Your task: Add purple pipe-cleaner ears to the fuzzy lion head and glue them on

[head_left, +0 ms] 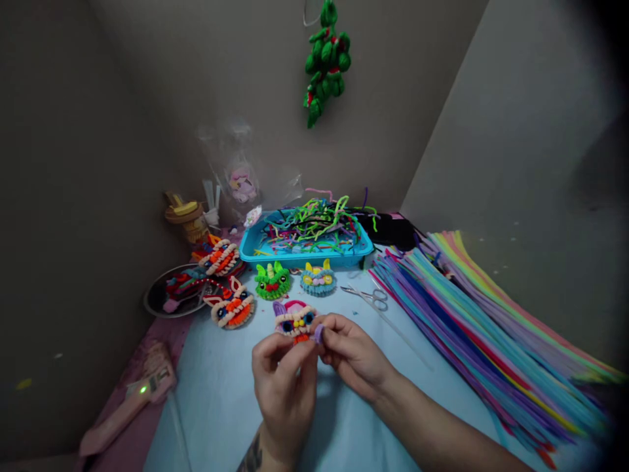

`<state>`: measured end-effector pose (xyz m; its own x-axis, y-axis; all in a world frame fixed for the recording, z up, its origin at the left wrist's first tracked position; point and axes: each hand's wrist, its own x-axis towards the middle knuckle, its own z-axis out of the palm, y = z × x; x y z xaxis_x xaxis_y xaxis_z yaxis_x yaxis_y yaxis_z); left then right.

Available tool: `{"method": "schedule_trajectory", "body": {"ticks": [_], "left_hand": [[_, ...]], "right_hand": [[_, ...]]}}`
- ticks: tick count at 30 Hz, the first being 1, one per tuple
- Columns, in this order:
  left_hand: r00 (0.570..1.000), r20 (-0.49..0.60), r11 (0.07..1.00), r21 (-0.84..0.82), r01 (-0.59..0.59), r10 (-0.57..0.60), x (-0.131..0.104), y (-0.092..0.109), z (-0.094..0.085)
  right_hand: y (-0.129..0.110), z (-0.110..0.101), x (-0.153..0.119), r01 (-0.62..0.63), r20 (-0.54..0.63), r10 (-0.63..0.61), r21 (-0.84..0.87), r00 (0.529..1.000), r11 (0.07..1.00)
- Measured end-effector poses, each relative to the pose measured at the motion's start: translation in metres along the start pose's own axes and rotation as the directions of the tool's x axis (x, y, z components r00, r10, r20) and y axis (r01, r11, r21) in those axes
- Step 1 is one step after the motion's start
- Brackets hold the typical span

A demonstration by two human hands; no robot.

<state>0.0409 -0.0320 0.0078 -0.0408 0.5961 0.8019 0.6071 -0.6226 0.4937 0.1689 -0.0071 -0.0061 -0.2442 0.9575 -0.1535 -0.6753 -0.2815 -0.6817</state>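
Between my two hands is a small curled piece of purple pipe cleaner [319, 334]. The thumb and fingers of my right hand [354, 354] pinch it from the right. My left hand [285, 375] is closed too, its fingertips meeting at the left side of the purple piece. Just beyond my fingers lies a pink and cream pipe-cleaner animal head [293, 317] with blue eyes, a yellow nose and a purple ear on its left side. My fingers hide its lower part. Behind it sit a green animal head [272, 282] and a blue and yellow one [318, 280].
Scissors [371, 297] lie right of the heads. Bundles of coloured pipe cleaners [472, 328] cover the right side. A blue tray [307, 260] holds scraps. At left are orange heads [233, 308], a metal bowl [152, 303] and a glue gun [130, 406] with its green light on.
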Motion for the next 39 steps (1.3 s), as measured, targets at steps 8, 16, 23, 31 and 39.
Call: {"method": "schedule_trajectory", "body": {"ticks": [8, 16, 23, 31, 39], "left_hand": [[0.999, -0.015, 0.999, 0.001, -0.039, 0.039, 0.0046, -0.0003, 0.0024], [1.0, -0.016, 1.0, -0.015, -0.014, 0.014, 0.0027, -0.0023, 0.0036], [1.0, -0.016, 1.0, -0.029, -0.01, 0.01, 0.0036, -0.0024, 0.0051], [1.0, 0.001, 0.999, -0.042, -0.015, 0.015, 0.0042, -0.0025, 0.0049], [1.0, 0.008, 0.999, -0.046, -0.013, 0.014, 0.0056, -0.0035, 0.0055]], "right_hand": [[0.0005, 0.0005, 0.0005, -0.011, -0.006, 0.011, 0.012, 1.0, 1.0], [0.0012, -0.0002, 0.0009, -0.002, -0.002, 0.002, 0.008, 1.0, 1.0], [0.0022, -0.0015, 0.002, 0.002, -0.016, -0.002, 0.0, 1.0, 1.0], [0.0016, -0.0017, 0.0026, -0.021, -0.038, 0.021, 0.012, 0.999, 1.0], [0.0012, -0.0022, 0.0016, -0.026, -0.051, 0.026, 0.012, 0.998, 1.0]]}}
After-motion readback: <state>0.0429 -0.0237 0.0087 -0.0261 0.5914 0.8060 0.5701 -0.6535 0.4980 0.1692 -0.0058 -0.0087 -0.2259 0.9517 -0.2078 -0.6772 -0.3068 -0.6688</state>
